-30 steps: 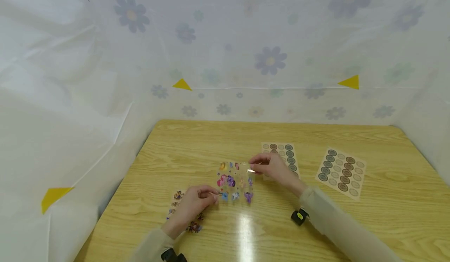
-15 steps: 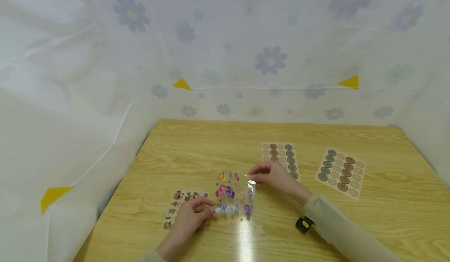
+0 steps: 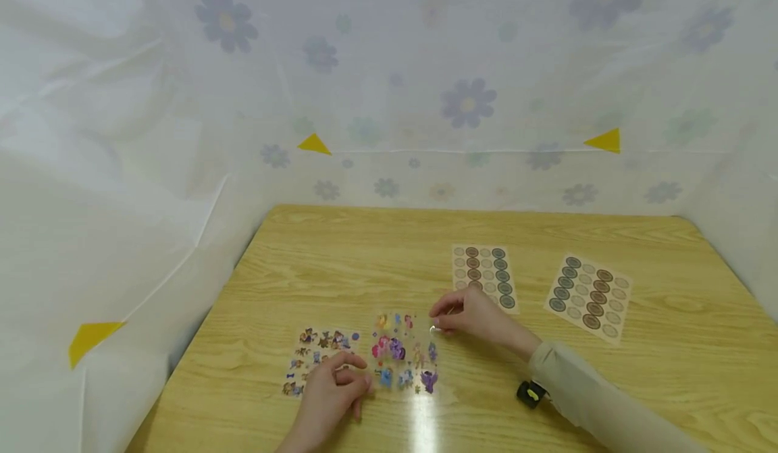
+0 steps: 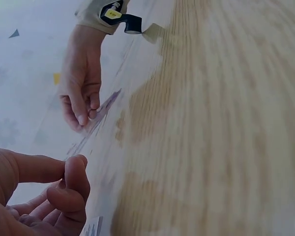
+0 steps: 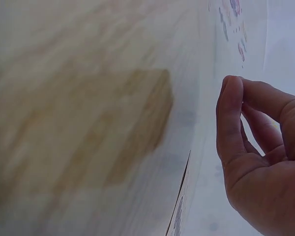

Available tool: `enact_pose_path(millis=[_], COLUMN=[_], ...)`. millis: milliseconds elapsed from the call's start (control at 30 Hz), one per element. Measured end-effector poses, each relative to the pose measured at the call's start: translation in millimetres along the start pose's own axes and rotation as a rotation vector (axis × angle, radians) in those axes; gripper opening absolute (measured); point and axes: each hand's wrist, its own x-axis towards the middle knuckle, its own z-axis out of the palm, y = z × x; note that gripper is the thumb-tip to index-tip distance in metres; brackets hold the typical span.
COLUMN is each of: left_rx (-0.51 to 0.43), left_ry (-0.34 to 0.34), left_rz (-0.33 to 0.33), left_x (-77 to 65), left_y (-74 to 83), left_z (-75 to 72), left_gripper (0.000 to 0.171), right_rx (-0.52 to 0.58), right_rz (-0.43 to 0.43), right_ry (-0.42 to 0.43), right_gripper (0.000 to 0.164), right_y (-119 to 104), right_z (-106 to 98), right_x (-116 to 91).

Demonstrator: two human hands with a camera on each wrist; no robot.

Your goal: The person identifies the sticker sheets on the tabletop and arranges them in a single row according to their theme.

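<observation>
A clear sticker sheet [image 3: 396, 349] printed with colourful ponies is held above the near middle of the table. My right hand [image 3: 477, 314] pinches its upper right corner between thumb and fingers. At the lower left edge, my left hand [image 3: 331, 392] pinches the sheet with thumb and forefinger. In the left wrist view the sheet [image 4: 105, 109] shows nearly edge-on between both hands. The right wrist view has the printed sheet [image 5: 236, 24] beyond the pinching fingertips [image 5: 232, 86]. Another clear sheet with puppy stickers [image 3: 331, 338] lies on the table, partly hidden under my left hand.
Two beige sheets with rows of round coin-like prints lie farther back: one sheet [image 3: 486, 264] behind my right hand, the other sheet [image 3: 589, 298] to its right. The wooden table [image 3: 340, 257] meets a white flowered curtain [image 3: 389, 102] behind and at the sides.
Both hands have brought the pony sheet nearer to the person and lower in view. More of the coin sheet behind the right hand and of the puppy sheet now shows.
</observation>
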Motion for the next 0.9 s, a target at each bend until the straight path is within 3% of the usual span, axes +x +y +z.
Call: enact_pose_path(millis=[433,700,800,900], left_rx=[0.004,0.051,0.098,0.207], left_ry=[-0.023,0.006,0.033,0.056], left_rz=[-0.041,-0.031,-0.024,0.005], left_x=[-7.0,-9.9,-11.9,-15.9], left_y=[-5.3,-8.1,-5.9,-2.0], left_z=[-1.9,-1.9,-1.1,-0.4], left_gripper=[0.022,0.024,0.020,0.015], right_rx=[-0.057,-0.053,-0.033,-0.022], right_rz=[-0.007,0.014,0.014,0.016], right_ry=[-0.030,-0.040,-0.046,-0.052], right_gripper=[0.010,0.010,0.009,0.009], right_y=[-2.5,-3.3,-3.4,-4.0], right_z=[6.5,9.0,9.4,9.6], right_x=[-0.7,-2.0,-2.5,-2.8])
